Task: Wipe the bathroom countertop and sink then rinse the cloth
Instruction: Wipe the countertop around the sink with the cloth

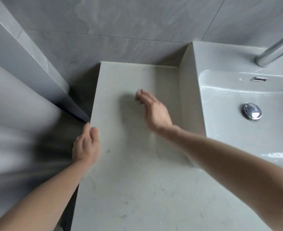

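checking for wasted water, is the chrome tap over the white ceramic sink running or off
Off. No stream falls from the chrome tap into the white ceramic sink; its basin shows only shiny wet streaks.

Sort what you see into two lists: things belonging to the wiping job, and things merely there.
Job: countertop, sink, faucet, right hand, left hand; cloth not clearly in view.
Merely there: wall tiles, drain plug, overflow slot.
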`<state>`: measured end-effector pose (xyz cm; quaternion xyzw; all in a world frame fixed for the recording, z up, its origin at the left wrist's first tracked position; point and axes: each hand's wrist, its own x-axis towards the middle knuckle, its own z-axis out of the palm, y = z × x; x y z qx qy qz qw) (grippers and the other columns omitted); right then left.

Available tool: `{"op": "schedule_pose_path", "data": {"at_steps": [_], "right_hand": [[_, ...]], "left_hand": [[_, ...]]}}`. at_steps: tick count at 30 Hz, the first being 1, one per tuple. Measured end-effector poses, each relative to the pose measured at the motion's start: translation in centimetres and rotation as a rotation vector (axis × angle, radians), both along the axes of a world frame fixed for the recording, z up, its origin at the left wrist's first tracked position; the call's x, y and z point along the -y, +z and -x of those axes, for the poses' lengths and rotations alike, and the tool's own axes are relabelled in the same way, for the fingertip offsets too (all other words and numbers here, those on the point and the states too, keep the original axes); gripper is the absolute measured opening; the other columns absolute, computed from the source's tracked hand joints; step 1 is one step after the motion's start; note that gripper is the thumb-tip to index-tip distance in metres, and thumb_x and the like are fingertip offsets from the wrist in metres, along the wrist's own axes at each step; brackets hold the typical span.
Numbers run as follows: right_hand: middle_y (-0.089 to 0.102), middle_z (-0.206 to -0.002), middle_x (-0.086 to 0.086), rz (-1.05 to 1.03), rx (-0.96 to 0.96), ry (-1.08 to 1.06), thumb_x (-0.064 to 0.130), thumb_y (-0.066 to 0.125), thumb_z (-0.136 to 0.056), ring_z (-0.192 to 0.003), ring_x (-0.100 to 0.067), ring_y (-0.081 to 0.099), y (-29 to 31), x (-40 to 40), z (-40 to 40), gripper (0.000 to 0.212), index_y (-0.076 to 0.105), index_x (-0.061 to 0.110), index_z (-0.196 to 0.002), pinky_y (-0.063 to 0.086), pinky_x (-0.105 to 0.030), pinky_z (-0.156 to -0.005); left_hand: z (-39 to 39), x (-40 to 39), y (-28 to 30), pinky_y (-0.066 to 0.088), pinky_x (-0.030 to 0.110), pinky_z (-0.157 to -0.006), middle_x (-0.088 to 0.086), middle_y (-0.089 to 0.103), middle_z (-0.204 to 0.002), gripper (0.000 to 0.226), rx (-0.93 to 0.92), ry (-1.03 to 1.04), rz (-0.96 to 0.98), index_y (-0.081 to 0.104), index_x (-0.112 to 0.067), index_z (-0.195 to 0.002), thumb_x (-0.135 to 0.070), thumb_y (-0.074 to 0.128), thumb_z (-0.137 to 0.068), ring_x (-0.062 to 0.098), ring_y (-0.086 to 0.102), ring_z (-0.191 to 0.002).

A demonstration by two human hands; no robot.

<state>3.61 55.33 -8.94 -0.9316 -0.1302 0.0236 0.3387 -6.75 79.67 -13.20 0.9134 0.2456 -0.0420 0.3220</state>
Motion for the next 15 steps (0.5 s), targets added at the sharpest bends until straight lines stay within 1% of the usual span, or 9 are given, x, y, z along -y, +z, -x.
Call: {"op": "schedule_pose_path", "data": {"at_steps": [2, 4, 6, 7, 8, 10, 11, 13, 15], "right_hand": [[0.049, -0.159, -0.006, 0.041, 0.046, -0.122, 0.001, 0.048, -0.094, -0.145, -0.025, 0.049, 0.6, 0.9, -5.4, 0.054, 0.061, 0.019, -0.143, 0.035, -0.029, -0.122], [0.044, -0.162, -0.006, 0.086, 0.024, -0.241, -0.002, 0.048, -0.088, -0.150, -0.024, 0.041, 1.3, 1.8, -9.6, 0.062, 0.057, 0.015, -0.147, 0.030, -0.025, -0.120], [0.042, -0.163, -0.007, 0.105, -0.023, -0.288, 0.001, 0.046, -0.085, -0.150, -0.023, 0.041, 0.9, 2.1, -12.4, 0.066, 0.053, 0.013, -0.150, 0.029, -0.025, -0.119], [0.042, -0.163, -0.008, 0.120, -0.048, -0.279, 0.005, 0.044, -0.085, -0.150, -0.024, 0.040, 0.3, 2.1, -13.2, 0.066, 0.053, 0.013, -0.150, 0.029, -0.027, -0.121], [0.041, -0.164, -0.007, 0.151, -0.069, -0.260, 0.008, 0.044, -0.085, -0.151, -0.025, 0.038, -0.6, 1.9, -13.5, 0.065, 0.053, 0.015, -0.150, 0.027, -0.033, -0.124], [0.033, -0.168, -0.003, 0.239, -0.072, -0.247, 0.010, 0.048, -0.088, -0.155, -0.025, 0.027, -2.5, 1.0, -13.1, 0.064, 0.048, 0.021, -0.151, 0.019, -0.046, -0.127], [0.031, -0.169, -0.001, 0.260, -0.052, -0.257, 0.012, 0.049, -0.091, -0.156, -0.026, 0.024, -3.0, 0.5, -12.5, 0.062, 0.047, 0.023, -0.152, 0.015, -0.049, -0.126], [0.036, -0.167, 0.001, 0.253, 0.012, -0.248, 0.020, 0.048, -0.096, -0.155, -0.027, 0.028, -3.4, -0.5, -11.0, 0.055, 0.049, 0.024, -0.151, 0.014, -0.050, -0.125], [0.041, -0.164, 0.002, 0.263, 0.067, -0.160, 0.025, 0.046, -0.095, -0.153, -0.028, 0.034, -3.1, -1.1, -9.3, 0.054, 0.054, 0.025, -0.148, 0.019, -0.049, -0.124]], "left_hand": [[-0.1, -0.1, -0.2, 0.045, 0.054, -0.095, 0.020, 0.068, -0.126, 0.067, 0.010, -0.013, -0.010, 0.047, -0.021, -0.139, -0.060, 0.015, -0.095, 0.051, 0.058, -0.114], [0.1, -0.2, -0.2, 0.044, 0.053, -0.095, 0.018, 0.069, -0.128, 0.067, 0.028, -0.033, -0.014, 0.047, -0.020, -0.141, -0.058, 0.015, -0.096, 0.051, 0.058, -0.115], [0.2, -0.2, -0.4, 0.044, 0.051, -0.095, 0.016, 0.070, -0.127, 0.065, 0.041, -0.047, -0.014, 0.048, -0.021, -0.141, -0.056, 0.016, -0.097, 0.050, 0.059, -0.114], [0.1, -0.3, -0.4, 0.045, 0.051, -0.094, 0.015, 0.070, -0.126, 0.063, 0.042, -0.047, -0.010, 0.049, -0.022, -0.139, -0.056, 0.017, -0.097, 0.049, 0.059, -0.113], [0.1, -0.3, -0.5, 0.046, 0.051, -0.094, 0.014, 0.071, -0.124, 0.062, 0.047, -0.048, 0.000, 0.049, -0.023, -0.138, -0.056, 0.017, -0.097, 0.049, 0.060, -0.112], [0.1, -0.4, -0.6, 0.046, 0.052, -0.095, 0.012, 0.072, -0.121, 0.060, 0.055, -0.052, 0.013, 0.050, -0.024, -0.135, -0.057, 0.018, -0.097, 0.047, 0.060, -0.110], [0.1, -0.4, -0.7, 0.045, 0.052, -0.096, 0.012, 0.072, -0.121, 0.059, 0.054, -0.052, 0.013, 0.050, -0.023, -0.134, -0.057, 0.018, -0.097, 0.047, 0.060, -0.110], [0.3, -0.3, -0.5, 0.045, 0.052, -0.096, 0.012, 0.072, -0.120, 0.056, 0.061, -0.051, 0.017, 0.050, -0.023, -0.133, -0.055, 0.019, -0.098, 0.047, 0.059, -0.110], [0.3, -0.1, -0.1, 0.044, 0.051, -0.095, 0.012, 0.072, -0.122, 0.053, 0.064, -0.056, 0.020, 0.051, -0.023, -0.134, -0.052, 0.020, -0.100, 0.047, 0.059, -0.111]]}}
